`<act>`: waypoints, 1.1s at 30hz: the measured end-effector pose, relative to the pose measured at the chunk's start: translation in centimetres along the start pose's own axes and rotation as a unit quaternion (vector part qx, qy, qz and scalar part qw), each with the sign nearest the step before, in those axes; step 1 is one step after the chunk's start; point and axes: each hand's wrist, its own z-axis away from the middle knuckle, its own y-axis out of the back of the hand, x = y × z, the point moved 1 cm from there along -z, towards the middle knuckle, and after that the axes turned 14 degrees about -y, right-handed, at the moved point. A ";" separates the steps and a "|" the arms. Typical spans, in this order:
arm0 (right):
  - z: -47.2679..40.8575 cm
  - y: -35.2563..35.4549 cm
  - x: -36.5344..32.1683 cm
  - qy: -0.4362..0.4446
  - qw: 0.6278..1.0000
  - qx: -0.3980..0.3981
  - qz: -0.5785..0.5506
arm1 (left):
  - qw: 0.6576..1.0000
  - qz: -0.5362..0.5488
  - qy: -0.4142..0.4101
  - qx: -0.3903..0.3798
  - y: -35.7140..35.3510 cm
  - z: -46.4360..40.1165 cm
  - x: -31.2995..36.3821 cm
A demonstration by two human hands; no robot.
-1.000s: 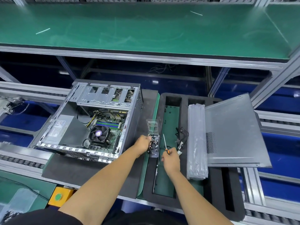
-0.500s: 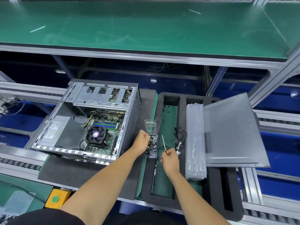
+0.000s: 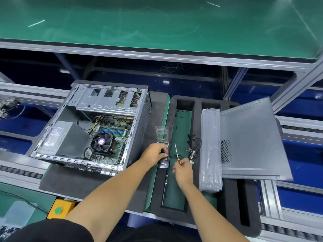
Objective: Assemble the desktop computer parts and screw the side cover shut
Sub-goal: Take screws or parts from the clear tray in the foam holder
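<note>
Gripping a screwdriver (image 3: pixel 177 155) (orange handle), the right hand (image 3: pixel 183 170) hovers — left hand (image 3: pixel 154 154) pinches the clear screw tray (image 3: pixel 163 135).

Bright, even overhead light leaves white streaks of glare on the glossy green upper shelf (image 3: pixel 157 23). Shadows are soft. Wide-angle distortion bends straight rails near the edges, and the corners look slightly smeared.

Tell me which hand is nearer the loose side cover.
Right. The right hand, holding the screwdriver, is closer to the side cover; the left hand is farther, at the clear screw box.
</note>
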 end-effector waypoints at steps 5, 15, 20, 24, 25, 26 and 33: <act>-0.2 -0.1 0.0 0.000 1.000 -0.004 0.000 | 0.999 -0.048 -0.007 -0.014 -0.1 0.2 0.2; -0.2 -0.3 0.0 -0.004 1.000 -0.004 -0.001 | 0.993 -0.112 -0.010 -0.038 -0.3 0.5 0.6; -0.1 -0.4 0.1 -0.010 1.000 -0.004 -0.005 | 0.988 -0.137 -0.022 -0.065 0.0 0.4 1.2; -0.1 -0.4 0.0 -0.008 1.000 -0.010 -0.011 | 0.990 -0.129 -0.015 -0.058 -0.4 0.6 0.9; -0.1 -0.4 0.0 -0.007 1.000 -0.009 -0.012 | 0.992 -0.118 -0.011 -0.052 -0.5 0.6 0.7; -0.1 -0.4 0.0 -0.006 1.000 -0.008 -0.013 | 0.994 -0.102 -0.008 -0.044 -0.6 0.6 0.5; 0.0 -0.6 -0.1 -0.007 1.000 -0.007 -0.011 | 0.999 0.020 0.036 0.029 -0.4 0.1 0.0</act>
